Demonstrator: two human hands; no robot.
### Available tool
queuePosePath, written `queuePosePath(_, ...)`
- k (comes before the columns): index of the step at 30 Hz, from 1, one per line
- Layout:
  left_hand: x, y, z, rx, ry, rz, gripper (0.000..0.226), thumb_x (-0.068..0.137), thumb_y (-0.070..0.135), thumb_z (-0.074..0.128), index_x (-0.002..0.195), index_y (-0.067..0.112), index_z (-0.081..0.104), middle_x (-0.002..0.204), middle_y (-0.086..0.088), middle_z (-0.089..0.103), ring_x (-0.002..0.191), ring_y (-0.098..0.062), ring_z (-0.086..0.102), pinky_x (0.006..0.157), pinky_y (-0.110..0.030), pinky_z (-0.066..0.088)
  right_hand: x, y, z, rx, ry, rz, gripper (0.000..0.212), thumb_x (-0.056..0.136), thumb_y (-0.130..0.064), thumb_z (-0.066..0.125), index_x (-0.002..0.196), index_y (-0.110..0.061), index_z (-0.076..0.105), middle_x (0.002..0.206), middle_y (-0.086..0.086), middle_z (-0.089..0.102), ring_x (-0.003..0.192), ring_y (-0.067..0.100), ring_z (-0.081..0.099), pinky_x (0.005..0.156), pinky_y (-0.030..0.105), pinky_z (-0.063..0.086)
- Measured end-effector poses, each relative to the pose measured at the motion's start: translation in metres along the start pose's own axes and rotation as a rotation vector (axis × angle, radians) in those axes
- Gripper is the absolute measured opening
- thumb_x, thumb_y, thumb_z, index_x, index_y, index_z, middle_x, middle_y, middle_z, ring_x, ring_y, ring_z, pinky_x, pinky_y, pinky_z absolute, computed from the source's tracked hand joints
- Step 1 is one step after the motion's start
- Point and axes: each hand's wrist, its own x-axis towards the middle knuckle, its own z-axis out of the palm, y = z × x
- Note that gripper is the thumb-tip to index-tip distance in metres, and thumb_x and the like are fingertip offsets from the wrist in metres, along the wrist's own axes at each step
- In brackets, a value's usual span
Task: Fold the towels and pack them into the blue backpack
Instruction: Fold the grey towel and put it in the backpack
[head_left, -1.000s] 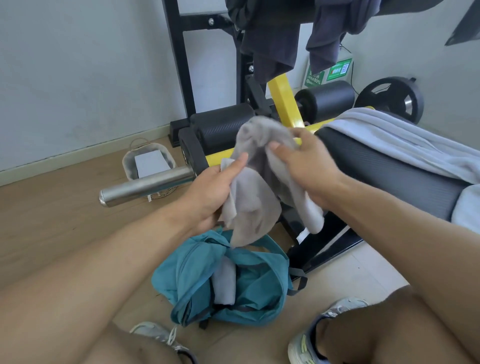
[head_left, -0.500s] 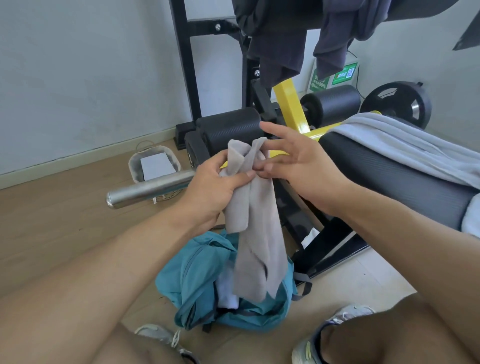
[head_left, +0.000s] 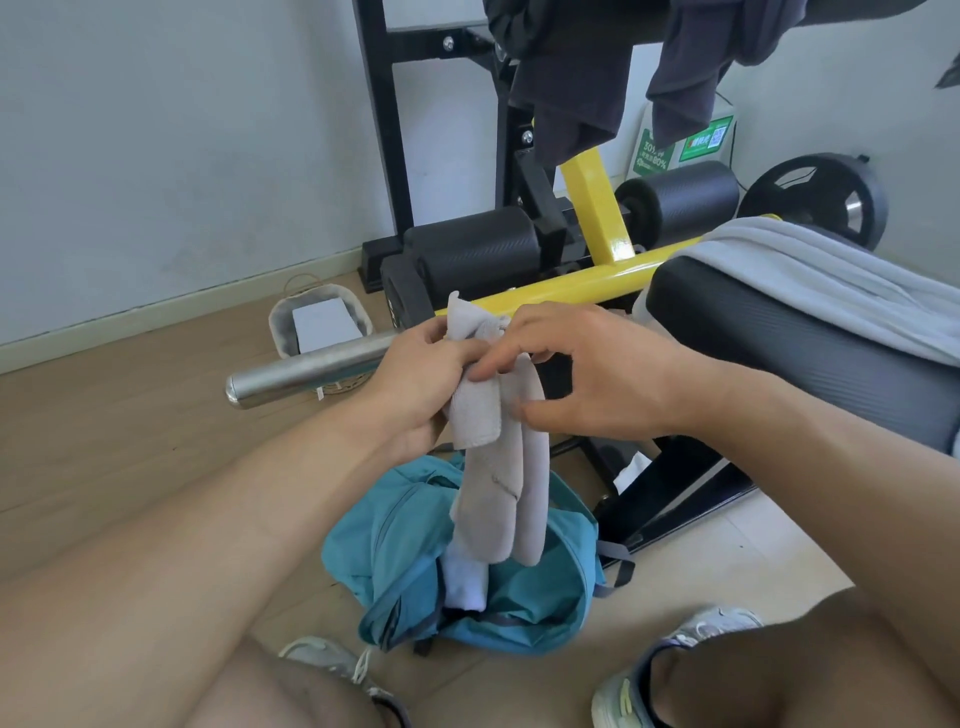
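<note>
Grey towel (head_left: 498, 467), folded lengthwise, hangs above the open blue backpack (head_left: 519, 597) on the floor, left hand (head_left: 415, 384) fingers clamped on its top, right hand (head_left: 587, 374) fingers pinching beside; a loosened pinch could let the fold fall open.

Your open blue backpack (head_left: 524, 587) on the floor, its mouth partly filled by a white towel (head_left: 465, 582), grey towel (head_left: 498, 467) hanging just above it, black bench frame (head_left: 670, 493) close on its right, steel bar (head_left: 306, 371) beyond it, bare floor to its left.
</note>
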Motion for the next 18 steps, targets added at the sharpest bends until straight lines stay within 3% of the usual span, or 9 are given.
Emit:
queuePosePath(3,0.001,-0.002,0.002,0.029,0.004,0.029,0.023,0.090,0.003,0.067,0.110,0.015,0.072,0.095,-0.007,0.077,0.085,-0.022,0.073,0.073,-0.036,0.060,0.003,-0.003,0.007,-0.086,0.037,0.003,0.027,0.084,-0.031,0.077,0.111,-0.036,0.074,0.105,-0.012,0.062,0.101,0.005,0.053,0.086,0.014,0.041)
queuePosePath(5,0.002,-0.005,0.002,0.056,0.017,0.054,0.013,0.097,0.014,0.063,0.105,0.016,0.073,0.095,-0.007,0.078,0.087,-0.022,0.072,0.080,-0.039,0.059,0.005,-0.005,0.012,-0.068,0.075,-0.004,0.015,0.086,-0.033,0.075,0.101,-0.031,0.077,0.102,-0.007,0.062,0.099,0.009,0.053,0.087,0.028,0.045)
queuePosePath(6,0.003,-0.005,0.003,0.073,0.031,0.066,0.015,0.101,0.022,0.059,0.100,0.018,0.074,0.091,-0.005,0.078,0.085,-0.021,0.072,0.080,-0.040,0.058,0.006,-0.005,0.013,-0.048,0.092,-0.007,0.011,0.088,-0.033,0.074,0.097,-0.028,0.077,0.101,-0.006,0.060,0.098,0.008,0.053,0.086,0.028,0.044)
queuePosePath(9,0.006,-0.006,0.005,0.266,0.113,0.117,0.041,0.100,0.034,0.057,0.061,0.025,0.068,0.059,0.008,0.061,0.064,-0.018,0.054,0.059,-0.031,0.042,0.005,-0.005,0.012,0.052,0.129,0.038,0.007,0.094,-0.028,0.068,0.094,-0.021,0.071,0.097,-0.007,0.062,0.092,0.006,0.054,0.079,0.018,0.041)
queuePosePath(10,0.007,-0.007,0.004,0.323,0.136,0.135,0.043,0.096,0.035,0.059,0.055,0.024,0.065,0.055,0.007,0.056,0.061,-0.018,0.048,0.058,-0.031,0.037,0.004,-0.004,0.011,0.083,0.136,0.069,0.008,0.097,-0.027,0.066,0.095,-0.020,0.069,0.094,-0.007,0.065,0.089,0.008,0.056,0.076,0.019,0.043)
queuePosePath(13,0.008,-0.008,0.002,0.346,0.159,0.181,0.035,0.093,0.039,0.063,0.067,0.018,0.072,0.075,-0.013,0.071,0.073,-0.024,0.061,0.069,-0.039,0.046,0.002,0.000,0.010,0.118,0.181,0.157,0.010,0.102,-0.029,0.058,0.098,-0.021,0.062,0.081,0.004,0.065,0.071,0.014,0.054,0.062,0.026,0.043)
queuePosePath(15,0.009,-0.009,0.000,0.371,0.148,0.225,0.025,0.099,0.034,0.062,0.086,0.021,0.079,0.091,-0.007,0.077,0.088,-0.024,0.071,0.084,-0.045,0.055,0.004,0.004,0.009,0.121,0.212,0.216,0.011,0.104,-0.030,0.055,0.102,-0.021,0.062,0.075,0.011,0.062,0.060,0.016,0.048,0.053,0.025,0.037)
queuePosePath(18,0.009,-0.011,-0.001,0.422,0.108,0.292,0.017,0.100,0.025,0.063,0.104,0.027,0.079,0.097,0.004,0.079,0.098,-0.021,0.074,0.096,-0.051,0.056,0.005,0.010,0.009,0.120,0.219,0.299,0.014,0.102,-0.034,0.059,0.097,-0.023,0.066,0.065,0.011,0.060,0.055,0.013,0.043,0.054,0.029,0.037)
